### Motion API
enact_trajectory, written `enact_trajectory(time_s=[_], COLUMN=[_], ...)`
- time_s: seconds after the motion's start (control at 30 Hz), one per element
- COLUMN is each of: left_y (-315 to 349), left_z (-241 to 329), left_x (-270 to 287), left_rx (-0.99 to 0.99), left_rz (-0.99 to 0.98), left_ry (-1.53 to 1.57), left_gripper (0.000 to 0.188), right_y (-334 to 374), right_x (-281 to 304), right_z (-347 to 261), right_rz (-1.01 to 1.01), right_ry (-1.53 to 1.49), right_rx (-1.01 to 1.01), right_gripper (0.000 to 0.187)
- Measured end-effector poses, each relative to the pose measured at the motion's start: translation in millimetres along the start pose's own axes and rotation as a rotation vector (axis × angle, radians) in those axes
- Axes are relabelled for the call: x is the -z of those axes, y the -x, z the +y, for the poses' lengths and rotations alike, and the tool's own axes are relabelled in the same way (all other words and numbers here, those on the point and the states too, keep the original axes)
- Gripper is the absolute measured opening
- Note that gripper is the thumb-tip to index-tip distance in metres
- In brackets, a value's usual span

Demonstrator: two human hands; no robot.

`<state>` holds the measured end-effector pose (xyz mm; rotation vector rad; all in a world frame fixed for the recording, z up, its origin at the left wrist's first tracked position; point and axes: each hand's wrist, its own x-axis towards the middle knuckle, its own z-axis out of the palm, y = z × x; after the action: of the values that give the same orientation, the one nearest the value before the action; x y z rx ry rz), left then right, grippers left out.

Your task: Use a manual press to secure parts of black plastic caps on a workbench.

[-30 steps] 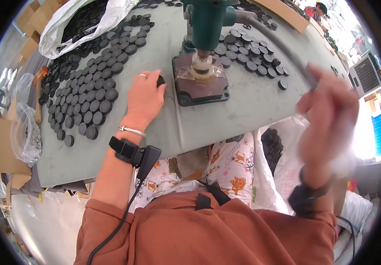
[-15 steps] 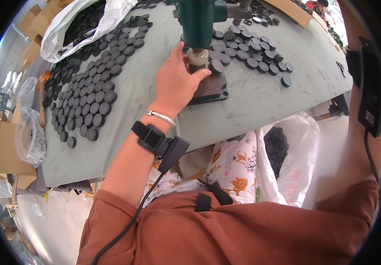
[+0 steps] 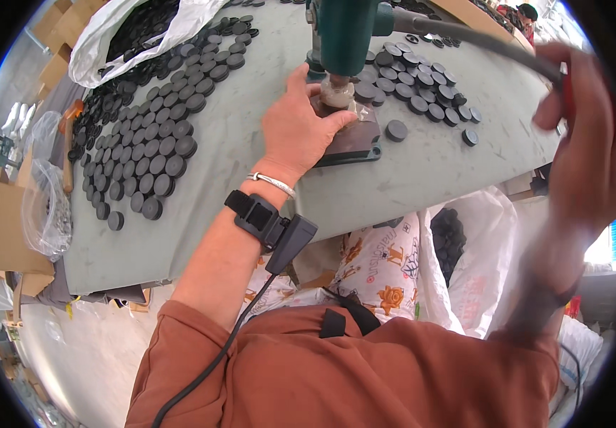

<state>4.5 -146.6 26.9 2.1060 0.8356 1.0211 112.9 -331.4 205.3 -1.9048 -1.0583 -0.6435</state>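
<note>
A dark green hand press [image 3: 347, 43] stands on the table, its pale ram end [image 3: 337, 93] low over a brown base plate [image 3: 350, 139]. My left hand [image 3: 297, 128] curls around the ram's lower end, thumb on the right and index finger on the far left. Whatever lies between those fingers is mostly hidden. Slightly blurred, my right hand [image 3: 582, 135] is closed round the end of the press's long lever [image 3: 490, 44], where a bit of red shows. A single black disc [image 3: 395, 130] lies right of the base.
Black discs [image 3: 151, 139] cover the table's left side, and another cluster [image 3: 415, 82] sits right of the press. A white sack [image 3: 94, 71] of black parts stands at the far left. Below the table edge, another white sack [image 3: 490, 242] holds dark pieces beside my lap.
My right hand has come down into view with the lever. A disc that leaned beside my left thumb now lies flat on the table to the right. My left hand stays at the press.
</note>
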Motion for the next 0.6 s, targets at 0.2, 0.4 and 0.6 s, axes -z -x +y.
enact_trajectory(time_s=[0.2, 0.4, 0.6], left_y=[29, 59, 67], left_z=[-25, -52, -56], left_x=[33, 107, 122], left_rx=[-0.075, 0.027, 0.154], left_rz=[0.058, 0.148, -0.001], left_ry=[-0.187, -0.726, -1.010], left_gripper=[0.061, 0.042, 0.039], right_y=[67, 112, 90], right_x=[-23, -62, -51], right_z=[13, 55, 53], right_rz=[-0.057, 0.024, 0.031], right_ry=[-0.558, -0.660, -0.603], right_rx=[0.149, 0.425, 0.420], right_gripper=[0.011, 0.025, 0.020])
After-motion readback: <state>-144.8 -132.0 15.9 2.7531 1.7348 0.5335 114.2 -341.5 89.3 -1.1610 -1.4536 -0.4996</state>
